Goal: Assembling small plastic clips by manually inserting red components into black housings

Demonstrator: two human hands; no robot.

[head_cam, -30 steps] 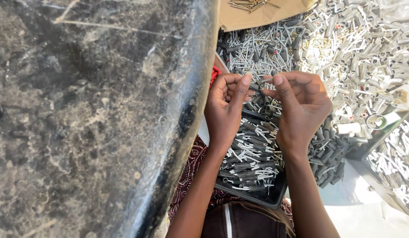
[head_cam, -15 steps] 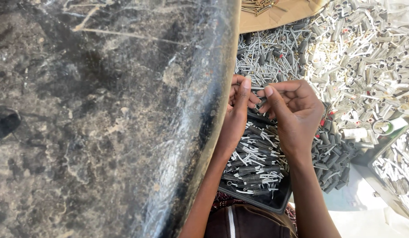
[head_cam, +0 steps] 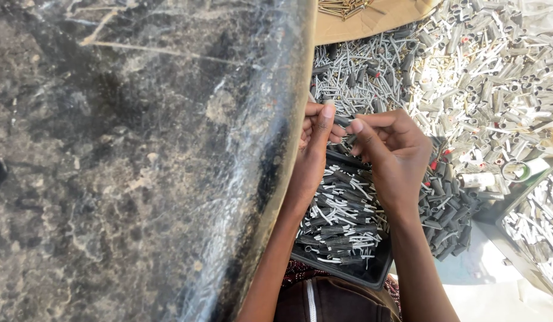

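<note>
Fabric of a brown zipped garment (head_cam: pixel 324 301) is showing nearest the camera, and just beyond it a shallow black tray (head_cam: pixel 372 275) is sitting on the person's lap, holding a heap of dark sleeves with pale pins (head_cam: pixel 342 223). Above the tray the two hands are working close together. The left hand (head_cam: pixel 312 158) is rising beside the curved dark rim of a big grey tabletop (head_cam: pixel 139 161), which is filling the whole left half of the view. The right hand (head_cam: pixel 395 155) is sitting just beside it, and the fingers (head_cam: pixel 355 126) of both hands are pressing together, pinching one small dark sleeve piece (head_cam: pixel 343 121) between thumb and forefinger tips. Compared with half a second ago the hands are staying joined in much the same pinch, while the view is shifting slightly, so the tabletop rim is covering more of the left wrist; that reads as the same small piece still being handled, not a fresh one being picked up. Farther on, a wide loose pile of grey and whitish plastic plugs (head_cam: pixel 491 77) is spreading to the right, a second tray of pale pieces (head_cam: pixel 538 232) is sitting at the right edge, and a sheet of cardboard (head_cam: pixel 372 21) with screws is lying at the far top.
</note>
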